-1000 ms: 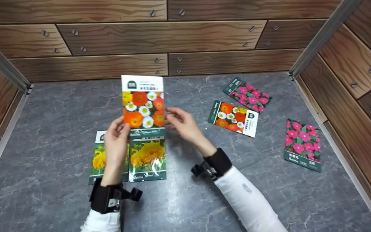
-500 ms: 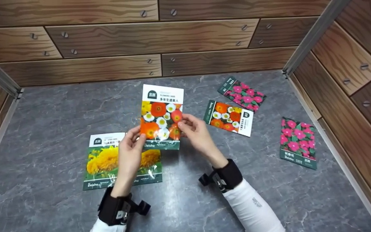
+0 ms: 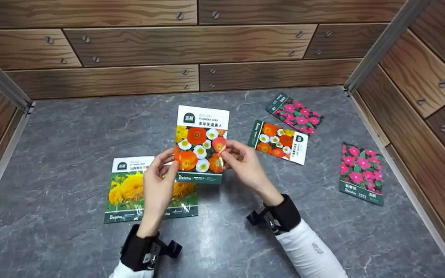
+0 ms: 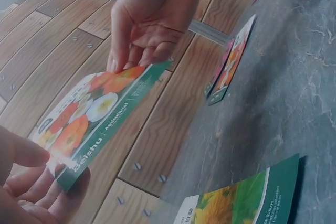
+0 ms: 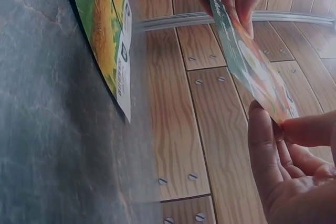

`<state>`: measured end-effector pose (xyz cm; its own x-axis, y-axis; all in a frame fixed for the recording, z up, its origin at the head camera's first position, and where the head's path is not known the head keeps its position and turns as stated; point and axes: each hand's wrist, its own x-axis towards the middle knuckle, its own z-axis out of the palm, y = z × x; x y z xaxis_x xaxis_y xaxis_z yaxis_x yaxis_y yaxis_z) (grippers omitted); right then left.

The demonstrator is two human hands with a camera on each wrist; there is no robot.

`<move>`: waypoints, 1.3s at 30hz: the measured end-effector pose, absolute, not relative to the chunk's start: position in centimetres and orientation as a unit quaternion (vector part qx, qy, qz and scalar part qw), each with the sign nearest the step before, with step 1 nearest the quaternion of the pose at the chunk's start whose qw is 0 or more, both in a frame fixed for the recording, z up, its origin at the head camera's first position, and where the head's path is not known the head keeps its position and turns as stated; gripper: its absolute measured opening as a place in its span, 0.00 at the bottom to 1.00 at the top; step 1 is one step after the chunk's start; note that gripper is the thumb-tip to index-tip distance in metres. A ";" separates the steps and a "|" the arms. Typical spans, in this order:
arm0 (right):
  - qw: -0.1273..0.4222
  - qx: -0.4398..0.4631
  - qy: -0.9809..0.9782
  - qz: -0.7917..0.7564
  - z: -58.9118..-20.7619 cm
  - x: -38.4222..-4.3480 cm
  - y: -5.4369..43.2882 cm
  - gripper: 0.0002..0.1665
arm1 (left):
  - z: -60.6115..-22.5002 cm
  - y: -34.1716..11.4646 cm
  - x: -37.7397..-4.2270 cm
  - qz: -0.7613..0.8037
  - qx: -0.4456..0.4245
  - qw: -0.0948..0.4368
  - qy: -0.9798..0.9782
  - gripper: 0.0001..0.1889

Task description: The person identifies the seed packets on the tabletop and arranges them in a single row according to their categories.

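Observation:
Both hands hold up a seed packet [image 3: 201, 146] with orange, white and yellow poppies, its front facing up. The left hand [image 3: 160, 185] pinches its left edge near the bottom, thumb in front. On the opposite edge, the thumb and fingers of the right hand [image 3: 245, 166] pinch it too. Both wrist views show the packet [image 4: 89, 114] raised off the grey surface. Below the left hand, two yellow-flower seed packets [image 3: 126, 189] lie side by side, partly hidden by that hand and the held packet.
Right of the hands, another poppy packet [image 3: 280, 142] lies sideways, overlapping a pink-flower packet [image 3: 298, 114]. A second pink-flower packet [image 3: 361, 173] lies farther right. Wood-patterned walls [image 3: 191, 44] border the grey marbled surface [image 3: 72, 131] at the back and sides.
The held poppy packet has moved right and somewhat lower in the head view, off the yellow packets. The right hand, at first beside its edge, now pinches it.

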<state>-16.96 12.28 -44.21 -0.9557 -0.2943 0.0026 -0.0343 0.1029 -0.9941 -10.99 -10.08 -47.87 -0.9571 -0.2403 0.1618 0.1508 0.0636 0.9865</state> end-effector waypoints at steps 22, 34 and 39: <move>0.009 -0.092 0.805 -0.586 -44.3 -15.8 15.7 0.38 | -45.9 -7.0 -9.8 -0.527 -0.002 0.075 -0.847 0.26; 0.105 -0.055 0.796 -0.594 -44.0 -16.4 16.7 0.35 | -46.5 -6.8 -9.5 -0.448 -0.041 0.036 -0.892 0.27; 0.118 -0.051 0.801 -0.585 -44.8 -16.6 17.3 0.36 | -46.9 -6.5 -9.2 -0.388 -0.093 0.033 -0.916 0.32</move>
